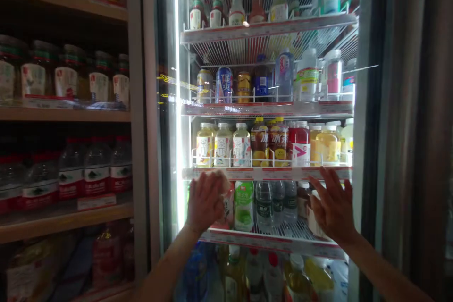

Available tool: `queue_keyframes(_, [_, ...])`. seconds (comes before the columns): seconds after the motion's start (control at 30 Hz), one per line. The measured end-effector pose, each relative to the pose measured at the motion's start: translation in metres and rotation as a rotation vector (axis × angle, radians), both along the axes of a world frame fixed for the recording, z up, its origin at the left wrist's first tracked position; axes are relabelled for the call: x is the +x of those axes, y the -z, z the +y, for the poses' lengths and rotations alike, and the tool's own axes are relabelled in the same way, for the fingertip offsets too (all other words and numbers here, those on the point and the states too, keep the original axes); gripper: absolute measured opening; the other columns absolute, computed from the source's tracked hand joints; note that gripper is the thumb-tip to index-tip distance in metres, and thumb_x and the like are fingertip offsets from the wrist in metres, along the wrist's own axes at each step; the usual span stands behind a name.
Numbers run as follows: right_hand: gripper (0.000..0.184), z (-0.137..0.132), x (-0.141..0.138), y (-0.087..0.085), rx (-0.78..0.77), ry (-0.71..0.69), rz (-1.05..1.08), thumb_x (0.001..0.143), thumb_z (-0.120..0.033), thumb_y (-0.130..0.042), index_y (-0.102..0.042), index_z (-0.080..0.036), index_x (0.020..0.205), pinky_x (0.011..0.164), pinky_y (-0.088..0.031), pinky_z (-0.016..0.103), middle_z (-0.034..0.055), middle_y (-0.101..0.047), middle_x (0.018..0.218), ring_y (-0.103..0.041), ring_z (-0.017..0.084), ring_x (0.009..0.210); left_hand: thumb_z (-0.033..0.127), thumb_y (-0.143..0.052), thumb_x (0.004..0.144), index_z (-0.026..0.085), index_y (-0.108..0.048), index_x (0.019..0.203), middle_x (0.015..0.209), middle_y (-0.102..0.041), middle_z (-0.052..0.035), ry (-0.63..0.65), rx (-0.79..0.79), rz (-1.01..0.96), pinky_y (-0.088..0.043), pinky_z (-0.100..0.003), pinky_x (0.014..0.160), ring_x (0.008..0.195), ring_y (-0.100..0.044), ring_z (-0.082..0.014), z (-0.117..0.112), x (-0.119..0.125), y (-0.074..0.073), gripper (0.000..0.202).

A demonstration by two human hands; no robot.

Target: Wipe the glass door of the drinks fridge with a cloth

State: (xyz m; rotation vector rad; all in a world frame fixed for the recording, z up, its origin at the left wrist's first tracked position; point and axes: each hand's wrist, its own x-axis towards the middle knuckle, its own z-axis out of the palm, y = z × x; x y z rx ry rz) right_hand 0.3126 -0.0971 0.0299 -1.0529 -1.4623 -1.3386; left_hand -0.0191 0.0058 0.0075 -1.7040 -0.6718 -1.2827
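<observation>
Here: left hand [207,202] and right hand [334,205] raised at the glass door [264,111]

My right fingers are spread apart; my left ones lie closer together. A small pale thing [222,181] shows at the left fingertips, too blurred to name, and I cannot tell whether I am gripping it. Nor can I tell if either palm touches the pane, which carries yellow reflections [182,82] and stands between me and the drinks.

Behind it, between my hands, I count one green-labelled bottle [244,205] and three clear water bottles [264,205]. On the shelf above, at the front, are three white-capped tea bottles [222,146], two dark yellow-capped bottles [279,144] and one red bottle [299,144]. Higher up, three cans [224,84] line up.

A bright light strip [178,104] runs down the left edge. Farther left, shelves hold five white-labelled bottles [66,79] in front and, below, five red-capped bottles [96,170].
</observation>
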Motion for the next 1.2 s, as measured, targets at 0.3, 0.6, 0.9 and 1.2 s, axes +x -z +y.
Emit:
queue_keyframes(0.3, [0.057,0.003,-0.004,0.001,0.040,-0.011,0.022,0.084,-0.023,-0.045,-0.032,-0.026,0.139,0.112,-0.014,0.050,0.0044,-0.026,0.149,-0.026,0.025,0.137,0.027,-0.040,0.087,0.019,-0.013,0.145,0.151,-0.019,-0.0107,-0.055,-0.027,-0.236,-0.022,-0.054,0.108,0.140,-0.012,-0.0310,-0.006,0.020,-0.017,0.065])
queue_keyframes(0.6, [0.058,0.002,-0.001,0.001,0.016,-0.006,0.011,0.084,-0.022,-0.045,-0.030,-0.027,0.140,0.112,-0.014,0.050,0.0043,-0.026,0.150,-0.026,0.025,0.137,0.034,-0.040,0.089,0.019,-0.022,0.144,0.149,-0.025,-0.0112,-0.020,-0.054,-0.380,-0.020,-0.052,0.109,0.139,-0.016,-0.0300,-0.001,0.025,-0.052,0.060])
queue_keyframes(0.9, [0.056,0.001,-0.004,0.001,0.009,-0.021,0.030,0.086,-0.025,-0.045,-0.030,-0.028,0.140,0.112,-0.013,0.050,0.0040,-0.026,0.149,-0.027,0.025,0.137,0.042,-0.036,0.089,0.018,-0.036,0.137,0.146,-0.034,-0.0064,-0.009,-0.006,-0.006,-0.019,-0.049,0.111,0.140,-0.011,-0.0261,-0.029,0.103,-0.075,0.053])
queue_keyframes(1.2, [0.044,-0.002,-0.013,0.001,-0.022,-0.064,0.150,0.088,-0.028,-0.043,-0.042,-0.027,0.132,0.111,-0.013,0.053,0.0062,-0.034,0.146,-0.030,0.026,0.135,0.038,-0.036,0.087,0.009,-0.034,0.137,0.146,-0.028,-0.0190,-0.037,-0.190,-0.860,-0.020,-0.053,0.109,0.138,-0.019,-0.0323,0.004,0.012,-0.100,0.057])
